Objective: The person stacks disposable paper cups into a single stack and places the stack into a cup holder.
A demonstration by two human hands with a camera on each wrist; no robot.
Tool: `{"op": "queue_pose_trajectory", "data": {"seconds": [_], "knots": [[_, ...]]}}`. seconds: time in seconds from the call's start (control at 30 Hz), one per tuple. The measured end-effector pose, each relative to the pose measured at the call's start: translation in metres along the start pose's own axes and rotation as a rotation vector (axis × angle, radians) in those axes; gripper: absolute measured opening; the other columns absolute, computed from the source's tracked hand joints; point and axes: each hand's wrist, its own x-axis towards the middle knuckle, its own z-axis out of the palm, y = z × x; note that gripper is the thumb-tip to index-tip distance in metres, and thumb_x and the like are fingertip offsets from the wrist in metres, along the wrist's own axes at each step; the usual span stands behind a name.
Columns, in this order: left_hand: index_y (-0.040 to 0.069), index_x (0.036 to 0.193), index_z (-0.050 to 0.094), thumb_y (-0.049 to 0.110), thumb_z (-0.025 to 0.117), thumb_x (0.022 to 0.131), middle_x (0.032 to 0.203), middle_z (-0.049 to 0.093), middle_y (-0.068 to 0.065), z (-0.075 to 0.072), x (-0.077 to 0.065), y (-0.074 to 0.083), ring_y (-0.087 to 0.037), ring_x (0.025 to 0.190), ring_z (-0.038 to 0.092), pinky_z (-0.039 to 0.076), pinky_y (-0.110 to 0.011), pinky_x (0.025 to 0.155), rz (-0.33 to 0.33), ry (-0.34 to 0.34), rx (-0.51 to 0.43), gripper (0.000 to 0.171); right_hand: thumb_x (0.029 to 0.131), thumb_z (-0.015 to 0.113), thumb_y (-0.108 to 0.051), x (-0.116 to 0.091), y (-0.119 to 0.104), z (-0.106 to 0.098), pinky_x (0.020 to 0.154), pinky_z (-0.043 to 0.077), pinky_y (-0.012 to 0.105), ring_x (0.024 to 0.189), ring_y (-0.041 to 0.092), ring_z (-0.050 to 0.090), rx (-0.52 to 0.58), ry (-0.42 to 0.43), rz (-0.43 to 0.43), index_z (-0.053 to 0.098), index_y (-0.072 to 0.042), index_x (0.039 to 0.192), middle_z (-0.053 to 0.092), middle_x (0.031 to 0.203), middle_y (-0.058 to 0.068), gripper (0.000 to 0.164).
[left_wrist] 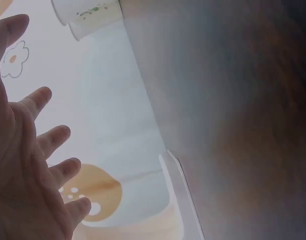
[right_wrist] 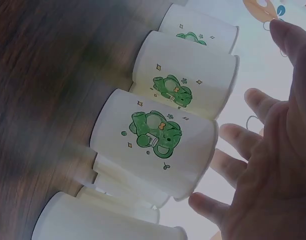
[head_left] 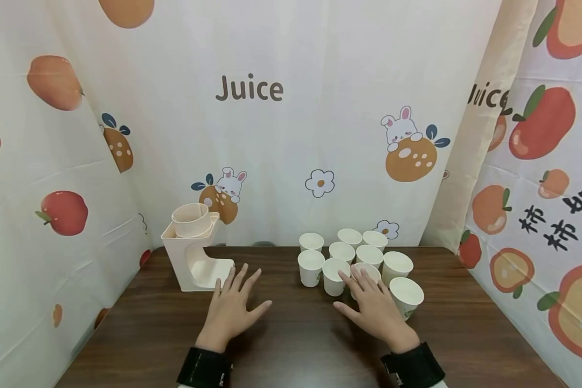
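- Currently, the left hand (head_left: pixel 230 312) is held over the left part of the counter (head_left: pixel 286 334), palm down, with its fingers spread and its grip released.
- Just beyond those fingertips is a cream-white stand (head_left: pixel 184 258), upright near the far left of the counter; its flat foot reaches toward the hand, and the left wrist view shows a gap between the fingers and that foot.
- A round, hollow cup-like piece (head_left: pixel 191 221) sits in the top of the stand.
- Likewise, the right hand (head_left: pixel 373 310) has a released grip, its fingers spread and pointing toward a group of white paper cups (head_left: pixel 369 256).
- Ten cups show in the head view, upright and close together on the right half of the counter, their mouths facing up.
- In that view the right fingers partly hide one front cup; the right wrist view puts the fingertips close to the rims, though whether any of them touches cannot be told.
- The nearest cup (head_left: pixel 407 293) stands just beside the right hand, on its outer side.
- Several cups carry a printed green bear (right_wrist: pixel 155 132).
- Each wrist wears a dark band (head_left: pixel 205 367).
- Behind the counter hangs a pale curtain (head_left: pixel 291 140) printed with fruit, rabbits, flowers and the word "Juice".
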Motion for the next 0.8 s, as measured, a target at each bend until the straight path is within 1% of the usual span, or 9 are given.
{"op": "queue_pose_trajectory", "data": {"seconds": [0.1, 0.2, 0.33, 0.5, 0.67, 0.8], "knots": [[0.037, 0.145, 0.028, 0.077, 0.039, 0.08, 0.152, 0.026, -0.006, -0.002, 0.0, -0.004, -0.03, 0.139, 0.008, 0.016, -0.065, 0.106, -0.014, -0.011, 0.004, 0.077, 0.086, 0.044, -0.068, 0.0, -0.001, 0.0, 0.099, 0.027, 0.067, 0.133, 0.032, 0.027, 0.001, 0.005, -0.001, 0.037, -0.028, 0.143, 0.035, 0.148, 0.011, 0.07], [0.038, 0.145, 0.026, 0.076, 0.04, 0.081, 0.153, 0.025, -0.007, -0.005, 0.0, -0.01, -0.03, 0.139, 0.008, 0.015, -0.065, 0.106, -0.03, -0.018, 0.003, 0.077, 0.086, 0.046, -0.067, 0.0, -0.003, -0.001, 0.099, 0.028, 0.067, 0.133, 0.031, 0.027, 0.004, 0.008, -0.004, 0.037, -0.028, 0.143, 0.035, 0.148, 0.011, 0.07], [0.036, 0.146, 0.027, 0.074, 0.043, 0.081, 0.152, 0.027, -0.009, -0.01, 0.0, -0.018, -0.032, 0.138, 0.011, 0.015, -0.066, 0.105, -0.048, -0.003, -0.012, 0.076, 0.086, 0.047, -0.065, 0.001, -0.007, -0.003, 0.098, 0.028, 0.068, 0.134, 0.031, 0.026, 0.014, 0.003, -0.016, 0.038, -0.028, 0.143, 0.033, 0.149, 0.009, 0.068], [0.032, 0.145, 0.03, 0.079, 0.037, 0.079, 0.15, 0.031, -0.011, -0.017, 0.0, -0.028, -0.036, 0.137, 0.014, 0.014, -0.069, 0.104, -0.064, 0.017, -0.014, 0.081, 0.087, 0.049, -0.063, 0.002, -0.013, -0.005, 0.098, 0.029, 0.067, 0.134, 0.03, 0.025, 0.024, 0.009, -0.037, 0.038, -0.027, 0.142, 0.034, 0.149, 0.01, 0.067], [0.027, 0.143, 0.036, 0.075, 0.043, 0.08, 0.147, 0.034, -0.014, -0.022, -0.001, -0.04, -0.038, 0.134, 0.019, 0.019, -0.07, 0.101, -0.076, 0.044, 0.0, 0.08, 0.087, 0.052, -0.059, 0.003, -0.018, -0.004, 0.098, 0.03, 0.065, 0.134, 0.027, 0.026, 0.046, 0.017, -0.077, 0.039, -0.026, 0.142, 0.036, 0.147, 0.01, 0.066], [0.024, 0.142, 0.038, 0.075, 0.043, 0.081, 0.146, 0.034, -0.015, -0.026, -0.002, -0.048, -0.041, 0.132, 0.023, 0.023, -0.069, 0.1, -0.088, 0.057, -0.006, 0.079, 0.087, 0.054, -0.057, 0.004, -0.023, -0.004, 0.098, 0.031, 0.064, 0.133, 0.027, 0.028, 0.064, 0.027, -0.114, 0.039, -0.024, 0.142, 0.037, 0.147, 0.009, 0.065]]}}
